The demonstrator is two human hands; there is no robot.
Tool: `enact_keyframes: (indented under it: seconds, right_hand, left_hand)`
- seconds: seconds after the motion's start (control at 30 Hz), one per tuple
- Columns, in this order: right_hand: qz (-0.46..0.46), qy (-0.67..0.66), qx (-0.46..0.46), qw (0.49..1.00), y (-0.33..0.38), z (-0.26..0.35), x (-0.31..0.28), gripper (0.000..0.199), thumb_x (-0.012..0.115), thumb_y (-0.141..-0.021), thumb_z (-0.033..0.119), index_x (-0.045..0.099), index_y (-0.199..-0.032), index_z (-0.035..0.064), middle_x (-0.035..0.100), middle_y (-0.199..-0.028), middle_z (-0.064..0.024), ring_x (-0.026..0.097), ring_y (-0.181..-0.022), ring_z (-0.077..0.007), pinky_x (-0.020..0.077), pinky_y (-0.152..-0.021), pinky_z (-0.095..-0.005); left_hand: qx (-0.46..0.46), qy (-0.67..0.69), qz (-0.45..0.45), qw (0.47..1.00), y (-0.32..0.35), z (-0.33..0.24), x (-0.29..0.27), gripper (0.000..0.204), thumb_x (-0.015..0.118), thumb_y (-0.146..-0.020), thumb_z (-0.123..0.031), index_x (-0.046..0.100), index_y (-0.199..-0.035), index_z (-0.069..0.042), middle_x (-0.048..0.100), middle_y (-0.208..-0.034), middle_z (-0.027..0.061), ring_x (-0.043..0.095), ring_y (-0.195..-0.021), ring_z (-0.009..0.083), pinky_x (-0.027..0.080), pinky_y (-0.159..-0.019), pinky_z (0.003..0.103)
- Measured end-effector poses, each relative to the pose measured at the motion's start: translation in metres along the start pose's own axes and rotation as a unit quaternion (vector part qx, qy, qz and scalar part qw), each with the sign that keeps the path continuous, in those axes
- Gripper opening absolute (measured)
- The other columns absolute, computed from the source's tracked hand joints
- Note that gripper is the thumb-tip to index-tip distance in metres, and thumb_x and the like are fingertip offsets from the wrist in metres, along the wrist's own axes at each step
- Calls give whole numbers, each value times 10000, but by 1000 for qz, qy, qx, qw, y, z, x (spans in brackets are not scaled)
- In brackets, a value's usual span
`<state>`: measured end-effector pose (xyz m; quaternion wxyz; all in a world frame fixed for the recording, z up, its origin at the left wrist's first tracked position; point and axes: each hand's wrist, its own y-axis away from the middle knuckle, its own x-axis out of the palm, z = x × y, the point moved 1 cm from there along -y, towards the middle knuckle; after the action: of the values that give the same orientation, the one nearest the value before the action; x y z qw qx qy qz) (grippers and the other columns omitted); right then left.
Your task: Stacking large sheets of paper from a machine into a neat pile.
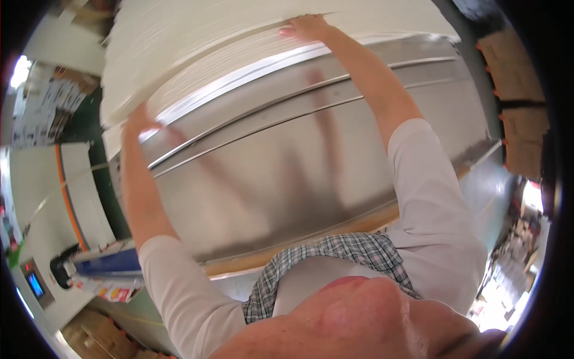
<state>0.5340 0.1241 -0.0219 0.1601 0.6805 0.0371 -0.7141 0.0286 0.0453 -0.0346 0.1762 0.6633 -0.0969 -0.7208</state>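
Observation:
A wide stack of thin cream sheets (197, 30), soft like cloth or paper, lies across a shiny metal surface, its near edge layered and wavy. A curved ridge runs along the stack from one hand to the other. My left hand (140, 121) is at the near left corner, touching the layers, with its thumb toward the right. Most of its fingers are hidden or blurred. Farther off and to the right, my right hand (308, 28) rests on the stack along the ridge, its thumb apart from the fingers. Both arms reach forward over the metal.
A reflective metal plate (269, 173) with long raised strips lies between me and the stack, bordered by a wooden edge (239, 263). Cardboard boxes (511, 66) stand at the right. A white machine housing with a small screen (36, 284) is at the lower left.

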Motion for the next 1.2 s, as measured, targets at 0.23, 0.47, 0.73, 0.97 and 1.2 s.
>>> enact_keyframes:
  seconds: [0.23, 0.47, 0.73, 0.97, 1.2]
  right_hand:
    - [90, 37, 22, 995, 79, -191, -41, 789, 561, -664, 633, 395, -1286, 178, 462, -1265, -69, 402, -1185, -266, 275, -975, -496]
    - [217, 196, 72, 954, 102, -310, -91, 961, 823, -453, 271, 351, -1288, 216, 404, -1271, -98, 375, -1176, -339, 337, -952, -511]
    - [123, 140, 217, 958, 124, -418, -72, 919, 814, -476, 162, 361, -1275, 188, 380, -1284, -124, 341, -1200, -352, 332, -979, -456]
    - [-41, 107, 229, 967, 162, -433, -52, 768, 799, -504, 179, 458, -1192, 159, 322, -1333, -154, 294, -1228, -361, 301, -1007, -424]
    - [-215, -214, 9, 953, 203, -511, -39, 706, 796, -523, 241, 491, -1147, 113, 353, -1317, -147, 312, -1211, -377, 293, -1007, -434]
  left_hand:
    - [-146, -98, 69, 982, 35, -15, -10, 1028, 768, -500, -146, 188, -1349, -118, 316, -1361, 94, 294, -1245, 359, 235, -873, 730]
    - [-104, -81, 26, 991, 40, 79, 21, 1009, 746, -470, -93, 213, -1326, -122, 390, -1283, 121, 352, -1196, 360, 305, -989, 486]
    - [-45, -27, -105, 993, 73, 104, 19, 877, 720, -469, -34, 342, -1257, -113, 430, -1233, 144, 396, -1155, 336, 339, -968, 416]
    - [-7, -8, -218, 976, 73, 88, 36, 766, 723, -494, -50, 424, -1197, -94, 475, -1200, 153, 424, -1127, 346, 344, -955, 410]
    - [-18, -34, -312, 949, 81, 50, 20, 761, 748, -504, -91, 429, -1195, -85, 472, -1217, 137, 413, -1147, 332, 338, -962, 408]
